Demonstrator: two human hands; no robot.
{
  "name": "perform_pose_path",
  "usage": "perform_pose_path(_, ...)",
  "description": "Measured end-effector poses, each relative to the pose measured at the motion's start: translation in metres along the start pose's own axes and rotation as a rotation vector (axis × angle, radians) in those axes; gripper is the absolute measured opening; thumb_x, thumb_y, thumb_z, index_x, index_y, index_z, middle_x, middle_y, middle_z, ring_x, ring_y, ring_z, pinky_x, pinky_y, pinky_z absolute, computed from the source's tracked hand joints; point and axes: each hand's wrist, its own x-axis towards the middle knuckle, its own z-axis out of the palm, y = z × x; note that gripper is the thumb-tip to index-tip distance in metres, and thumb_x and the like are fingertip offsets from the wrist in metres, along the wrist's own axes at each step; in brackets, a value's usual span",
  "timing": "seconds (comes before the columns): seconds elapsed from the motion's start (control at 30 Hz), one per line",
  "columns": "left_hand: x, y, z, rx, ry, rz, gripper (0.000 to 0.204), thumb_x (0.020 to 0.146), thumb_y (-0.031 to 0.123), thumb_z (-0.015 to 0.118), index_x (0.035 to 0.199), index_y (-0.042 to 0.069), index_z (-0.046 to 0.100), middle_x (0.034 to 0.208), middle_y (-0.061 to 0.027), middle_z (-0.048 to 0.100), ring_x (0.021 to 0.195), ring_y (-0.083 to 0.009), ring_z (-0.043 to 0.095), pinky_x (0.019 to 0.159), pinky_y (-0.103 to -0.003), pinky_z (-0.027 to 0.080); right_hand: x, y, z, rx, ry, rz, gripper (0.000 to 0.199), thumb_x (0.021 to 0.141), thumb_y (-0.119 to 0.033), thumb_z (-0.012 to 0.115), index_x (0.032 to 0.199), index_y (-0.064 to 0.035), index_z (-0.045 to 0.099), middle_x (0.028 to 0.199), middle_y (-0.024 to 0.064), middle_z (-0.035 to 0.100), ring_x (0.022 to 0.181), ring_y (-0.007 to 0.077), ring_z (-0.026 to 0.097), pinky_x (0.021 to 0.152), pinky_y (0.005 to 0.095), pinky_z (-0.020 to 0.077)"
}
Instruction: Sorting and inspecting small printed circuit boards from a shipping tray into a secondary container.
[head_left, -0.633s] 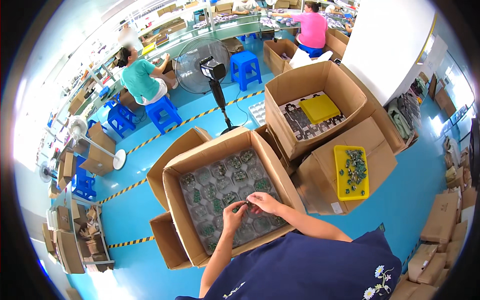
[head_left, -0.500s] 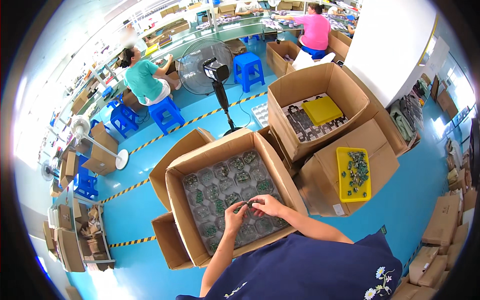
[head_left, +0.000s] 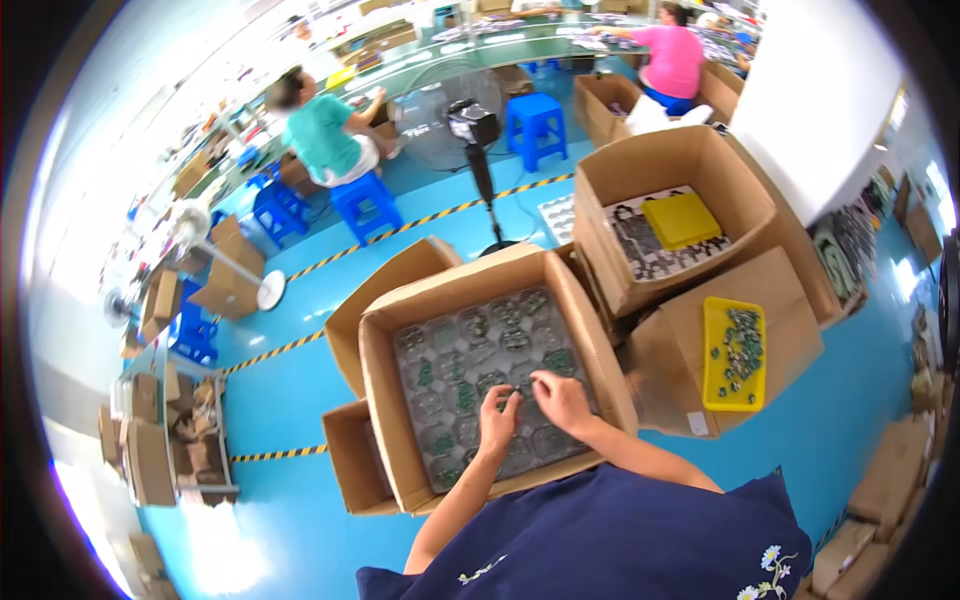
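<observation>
A clear plastic tray (head_left: 432, 405) with rounded compartments lies inside an open cardboard box (head_left: 384, 440), and small green circuit-board parts sit in many of the compartments. Over the tray's right half, my left hand (head_left: 497, 422) is closed in a pinch on a small dark part (head_left: 516, 391), too blurred to name more exactly. Just to its right, my right hand (head_left: 563, 402) is closed too, its thumb and fingertips drawn together. What it holds, if anything, is too small to make out. A gap separates the two hands' fingertips.
At the right, a yellow tray (head_left: 712, 385) of loose small parts rests on a closed carton (head_left: 660, 370). Behind it stands an open carton (head_left: 610, 270) with a yellow tray inside. A black fan (head_left: 480, 180) and blue stools (head_left: 537, 125) stand beyond; two seated people work at benches.
My hands were together at the fingertips and have parted slightly, the right one moving away from the left. The whole view has shifted, so the surroundings appear farther right and slightly higher.
</observation>
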Motion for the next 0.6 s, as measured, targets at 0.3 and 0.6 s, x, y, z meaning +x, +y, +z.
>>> perform_pose_path(0.3, -0.008, 0.038, 0.000, -0.919, -0.167, -0.549, 0.021, 0.093, 0.040, 0.047, 0.099, 0.023, 0.059, 0.088, 0.0032, 0.062, 0.070, -0.0130, 0.058, 0.044, -0.023, 0.040, 0.007, -0.031, -0.030, 0.204, -0.118, -0.459, 0.036, 0.078, -0.005, 0.059, 0.113, -0.0030, 0.061, 0.116, 0.0180, 0.059, 0.113, 0.0363, 0.053, 0.096, 0.0442, 0.0413)
perform_pose_path(0.6, 0.022, 0.014, -0.038, -1.342, -0.352, -0.405, 0.016, 0.094, 0.025, 0.052, 0.094, 0.010, 0.056, 0.095, -0.0042, 0.059, 0.079, -0.0191, 0.059, 0.042, -0.022, 0.038, 0.038, 0.017, -0.047, 0.132, -0.351, 0.205, 0.028, 0.086, -0.021, 0.059, 0.104, 0.0008, 0.062, 0.095, 0.0169, 0.067, 0.086, 0.0283, 0.066, 0.078, 0.0360, 0.0514)
